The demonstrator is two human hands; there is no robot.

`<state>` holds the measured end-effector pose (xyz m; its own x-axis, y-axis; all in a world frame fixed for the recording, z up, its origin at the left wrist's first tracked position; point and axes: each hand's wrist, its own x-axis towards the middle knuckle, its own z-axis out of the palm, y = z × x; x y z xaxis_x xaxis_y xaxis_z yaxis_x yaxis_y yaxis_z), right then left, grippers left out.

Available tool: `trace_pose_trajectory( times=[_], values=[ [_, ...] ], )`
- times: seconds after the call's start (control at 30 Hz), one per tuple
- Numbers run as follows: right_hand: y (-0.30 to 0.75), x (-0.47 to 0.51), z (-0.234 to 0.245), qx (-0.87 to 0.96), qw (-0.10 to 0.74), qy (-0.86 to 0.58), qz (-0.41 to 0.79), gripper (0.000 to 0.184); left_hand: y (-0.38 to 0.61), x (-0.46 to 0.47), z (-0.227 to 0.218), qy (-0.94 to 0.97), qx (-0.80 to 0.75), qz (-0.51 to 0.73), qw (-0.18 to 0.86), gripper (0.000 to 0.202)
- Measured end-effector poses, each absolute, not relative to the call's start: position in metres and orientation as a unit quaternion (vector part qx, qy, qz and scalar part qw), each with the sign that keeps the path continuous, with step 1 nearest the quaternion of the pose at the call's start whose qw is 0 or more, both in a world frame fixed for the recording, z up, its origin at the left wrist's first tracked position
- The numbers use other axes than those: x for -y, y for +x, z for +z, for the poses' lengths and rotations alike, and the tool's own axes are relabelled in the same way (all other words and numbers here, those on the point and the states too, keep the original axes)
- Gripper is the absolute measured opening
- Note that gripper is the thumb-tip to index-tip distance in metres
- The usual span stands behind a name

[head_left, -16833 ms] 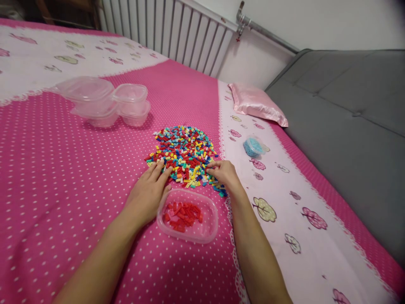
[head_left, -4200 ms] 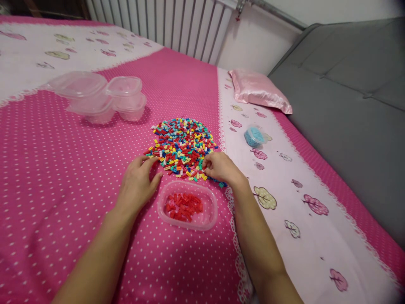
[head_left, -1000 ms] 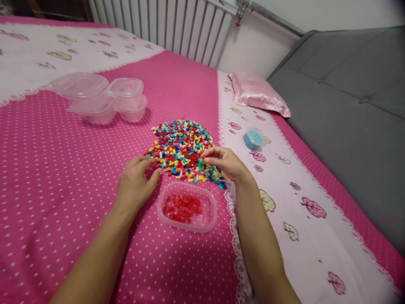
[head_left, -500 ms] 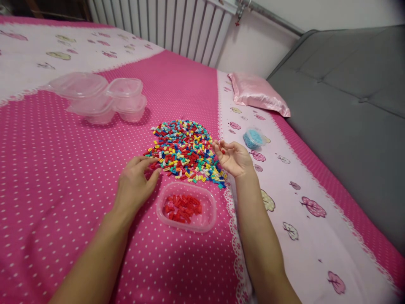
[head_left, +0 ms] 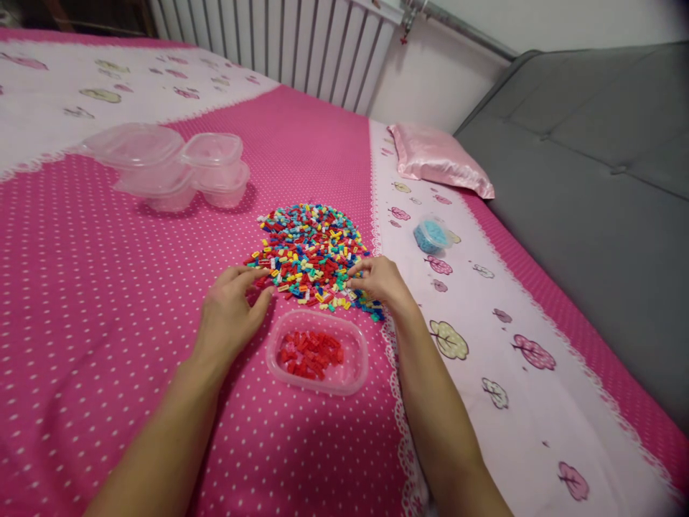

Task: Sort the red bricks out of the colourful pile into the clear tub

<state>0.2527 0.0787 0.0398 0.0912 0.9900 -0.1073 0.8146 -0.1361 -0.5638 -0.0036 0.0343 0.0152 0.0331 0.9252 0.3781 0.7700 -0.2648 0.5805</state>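
Observation:
A heap of small multicoloured plastic bricks (head_left: 309,248) lies spread on the bed. My left hand (head_left: 231,301) rests at the heap's left edge, thumb and forefinger apart, holding nothing that I can see. At the right side of the heap, my right hand (head_left: 380,280) is palm down, with its fingertips together among the bricks. Its palm and whatever it holds are hidden. Between my forearms, just in front of the heap, sits a clear plastic container (head_left: 355,366) with red bricks (head_left: 312,354) in it.
A small lidded tub of blue pieces (head_left: 432,235) stands to the right. Stacked clear containers (head_left: 161,176) are at the back left. A pink pillow (head_left: 438,158) lies near the grey headboard (head_left: 581,165). A white radiator (head_left: 280,47) stands behind the bed.
My right hand was palm up beside the heap with something red at its fingers. It has turned palm down and moved slightly left onto the bricks. My left hand has stayed put.

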Motion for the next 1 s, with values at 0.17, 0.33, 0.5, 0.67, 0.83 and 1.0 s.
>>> trace_pose_trajectory(
  times=[0.17,0.33,0.5,0.67,0.83,1.0],
  values=[
    [0.243,-0.075,0.046,0.627,0.109,-0.757,0.146,0.021,-0.003,-0.034,0.015,0.708,-0.600,0.354,0.113,0.040],
    [0.243,-0.075,0.043,0.605,0.146,-0.769,0.144,0.017,-0.003,-0.033,0.017,0.705,-0.605,0.353,0.114,0.037],
    [0.249,-0.078,0.034,0.589,0.252,-0.747,0.178,0.015,-0.003,-0.034,0.017,0.707,-0.602,0.352,0.115,0.037],
    [0.257,-0.080,0.036,0.622,0.229,-0.725,0.187,0.009,-0.004,-0.034,0.015,0.708,-0.603,0.352,0.107,0.038],
    [0.264,-0.080,0.036,0.623,0.285,-0.682,0.256,0.017,-0.003,-0.033,0.016,0.709,-0.602,0.350,0.111,0.041],
    [0.263,-0.081,0.037,0.573,0.393,-0.603,0.392,0.021,-0.003,-0.033,0.016,0.705,-0.606,0.351,0.115,0.041]
  ],
)
